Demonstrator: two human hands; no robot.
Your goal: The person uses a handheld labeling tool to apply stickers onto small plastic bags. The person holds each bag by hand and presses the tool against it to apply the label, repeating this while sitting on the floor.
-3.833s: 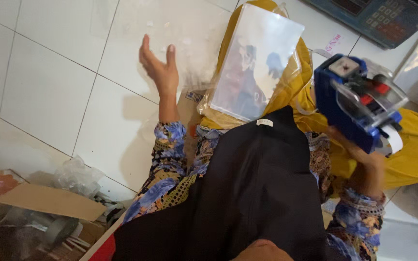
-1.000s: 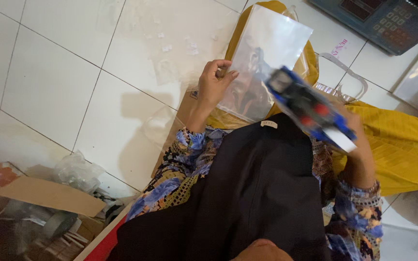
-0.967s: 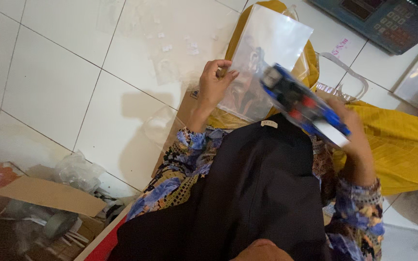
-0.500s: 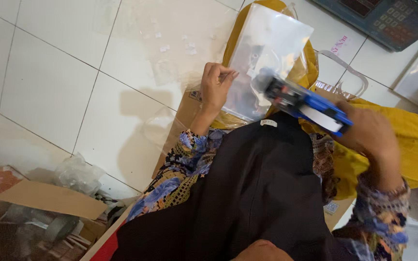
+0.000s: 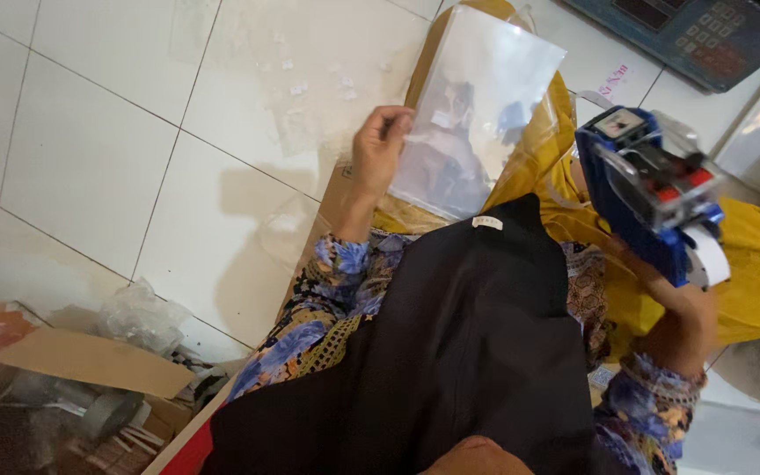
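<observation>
My left hand (image 5: 378, 151) pinches the left edge of a clear plastic bag (image 5: 478, 105) that lies on yellow cloth (image 5: 754, 255) over a cardboard box. My right hand (image 5: 681, 295) grips a blue label gun (image 5: 653, 189) with a white paper roll, lifted to the right of the bag and apart from it. A black garment (image 5: 450, 352) drapes across my lap below both hands.
White floor tiles with small scraps of clear tape (image 5: 310, 79) lie to the left. A weighing scale (image 5: 697, 35) sits at top right. Cardboard (image 5: 90, 361), crumpled plastic (image 5: 138, 317) and tape rolls (image 5: 107, 413) clutter the lower left corner.
My right hand has drawn the label gun off the bag and up to the right. My left hand came down from the air onto the bag's edge and stays there.
</observation>
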